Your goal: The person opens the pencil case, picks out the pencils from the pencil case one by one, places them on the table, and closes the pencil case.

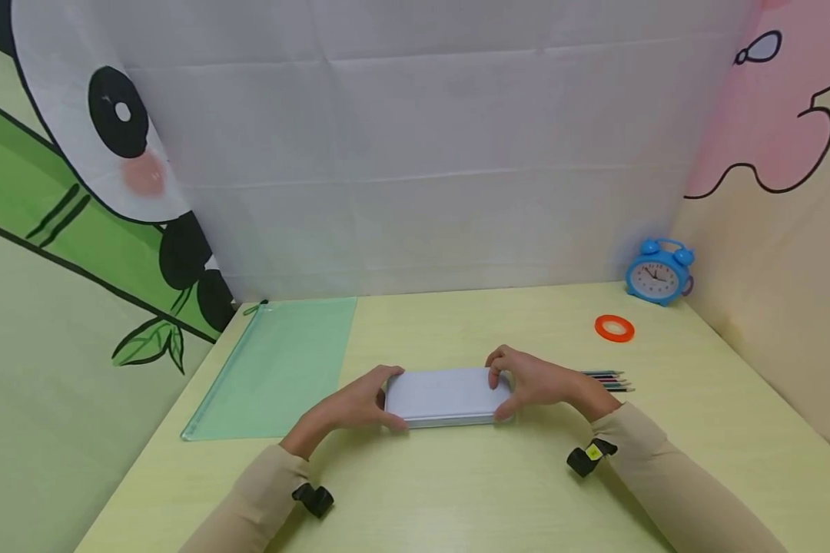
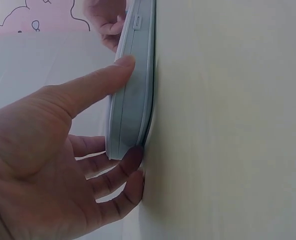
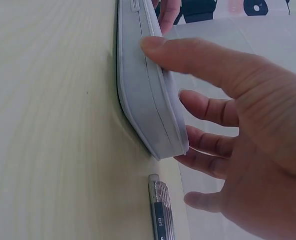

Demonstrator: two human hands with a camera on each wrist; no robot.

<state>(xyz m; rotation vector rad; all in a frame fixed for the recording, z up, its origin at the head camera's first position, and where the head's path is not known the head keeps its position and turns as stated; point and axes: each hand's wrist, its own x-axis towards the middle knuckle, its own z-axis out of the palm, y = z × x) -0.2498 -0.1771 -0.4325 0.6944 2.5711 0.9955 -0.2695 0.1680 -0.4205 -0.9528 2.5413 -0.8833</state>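
A pale grey, flat pencil case [image 1: 446, 393] lies on the table in front of the person, its long side facing them. My left hand [image 1: 360, 399] grips its left end. In the left wrist view the thumb [image 2: 95, 85] presses the front side while fingers curl round the end. At the other end, my right hand [image 1: 536, 378] holds the case, thumb [image 3: 187, 52] on its front side. The right fingers bend over the top and far side, partly hidden in the right wrist view. A seam and a small tab [image 2: 137, 22] show on the front side.
Several pencils [image 1: 612, 380] lie just right of the right hand. Behind them are an orange tape ring [image 1: 603, 332] and a blue alarm clock [image 1: 653, 278]. A green zip folder [image 1: 293, 369] lies flat at left. A white cloth [image 1: 422, 153] hangs along the table's back edge.
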